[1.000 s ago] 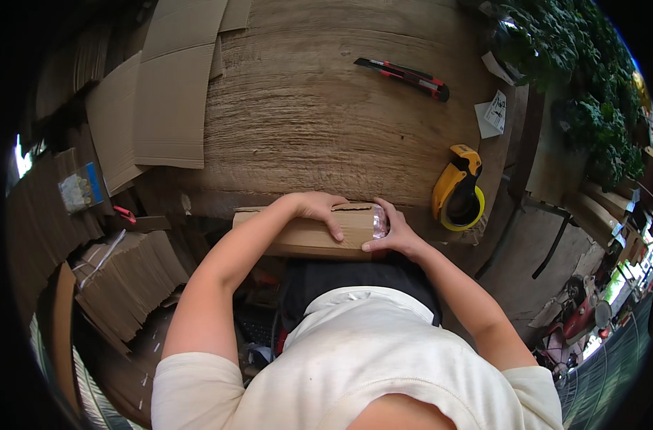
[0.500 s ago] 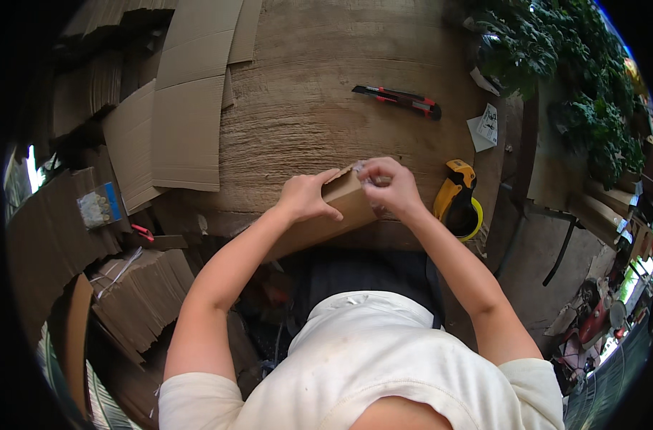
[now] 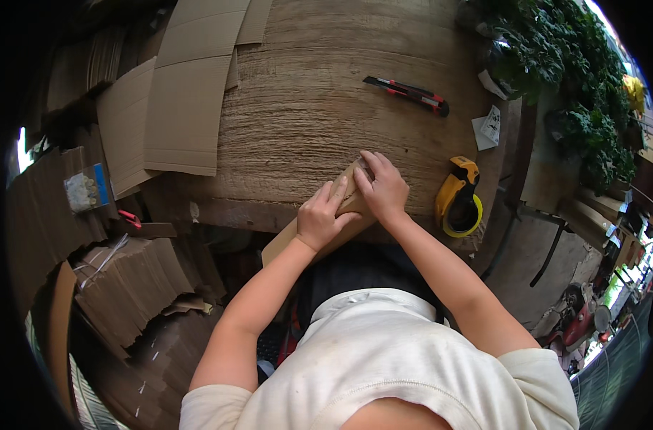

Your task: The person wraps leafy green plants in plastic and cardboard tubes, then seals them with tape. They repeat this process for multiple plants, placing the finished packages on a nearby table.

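A long narrow cardboard box [image 3: 281, 249] lies at a slant across the front edge of the wooden table [image 3: 305, 100], its far end under my hands. My left hand [image 3: 325, 218] grips the box, fingers along its top near a seam and thumb out to the right. My right hand [image 3: 382, 185] is closed over the box's far end, partly hiding it. A yellow tape dispenser with a roll [image 3: 457, 197] lies to the right of my hands. A red-and-black utility knife [image 3: 405, 94] lies higher up on the table.
Flat cardboard sheets [image 3: 185, 107] lie at the table's left. Stacked cardboard [image 3: 133, 294] and a small clear bag [image 3: 81, 190] are at the left. Paper slips [image 3: 486, 129] lie by the right edge. Leafy plants [image 3: 570, 72] and a red wheeled vehicle [image 3: 583, 326] are at the right.
The box has turned from level to slanted, its right end raised toward the table. My right hand moved up and over that end; my left hand moved along with it.
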Demonstrator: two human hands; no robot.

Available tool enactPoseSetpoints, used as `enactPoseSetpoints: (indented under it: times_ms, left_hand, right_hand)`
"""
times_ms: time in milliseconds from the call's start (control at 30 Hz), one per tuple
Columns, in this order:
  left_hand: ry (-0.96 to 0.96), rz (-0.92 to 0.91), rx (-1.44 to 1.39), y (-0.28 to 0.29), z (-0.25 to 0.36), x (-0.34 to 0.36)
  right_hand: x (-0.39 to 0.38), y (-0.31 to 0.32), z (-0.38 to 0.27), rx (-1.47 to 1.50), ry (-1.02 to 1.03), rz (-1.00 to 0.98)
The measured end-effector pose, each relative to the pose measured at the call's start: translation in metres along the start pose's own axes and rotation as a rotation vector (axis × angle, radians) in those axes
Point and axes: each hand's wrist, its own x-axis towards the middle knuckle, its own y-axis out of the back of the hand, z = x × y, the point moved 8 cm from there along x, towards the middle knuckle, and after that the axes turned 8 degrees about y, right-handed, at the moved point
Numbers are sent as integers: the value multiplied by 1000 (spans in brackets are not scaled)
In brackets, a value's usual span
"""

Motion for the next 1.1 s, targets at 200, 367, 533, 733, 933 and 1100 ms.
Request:
enactPoseSetpoints:
  times_ms: [200,367,533,733,933,1100]
  left_hand:
    - [319,-184,-720,-36,-38,32]
    - [501,-19,-17,-36,-6,45]
    - [474,160,10,-38,-8,33]
    - [431,232,10,-37,-12,31]
    - [542,247,-17,-41,-11,32]
    - [507,340,-84,-28,-10,30]
  right_hand:
    - [-7,4,7,14,149,185]
    - [-6,9,8,14,177,239]
    - [-16,8,5,5,216,288]
    - [-17,11,-3,-60,237,352]
    - [-15,3,-1,-37,223,319]
    - [-81,64,47,-285,-129,577]
